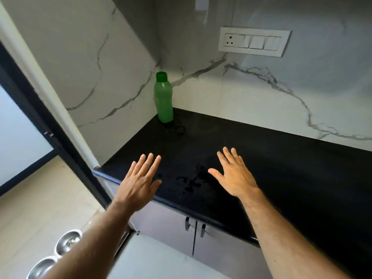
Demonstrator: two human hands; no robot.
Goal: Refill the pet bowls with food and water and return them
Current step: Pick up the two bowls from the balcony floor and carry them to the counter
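Note:
Both my hands are stretched out flat over a black countertop (281, 170), palms down, fingers spread and empty. My left hand (138, 181) hovers near the counter's front left corner; my right hand (234, 175) is about a hand's width to its right. A green plastic bottle (163, 97) with a green cap stands upright in the back left corner of the counter, well beyond both hands. Two steel bowls lie on the floor at the lower left: one bowl (67, 243) farther and another bowl (41, 267) nearer, both partly hidden by my left forearm.
Small wet spots (189, 183) mark the counter between my hands. Marble-look walls close the counter at the back and left, with a white switch panel (254, 41) up on the back wall. Grey cabinet doors with handles (194, 228) sit below. A dark door frame (50, 135) stands at left.

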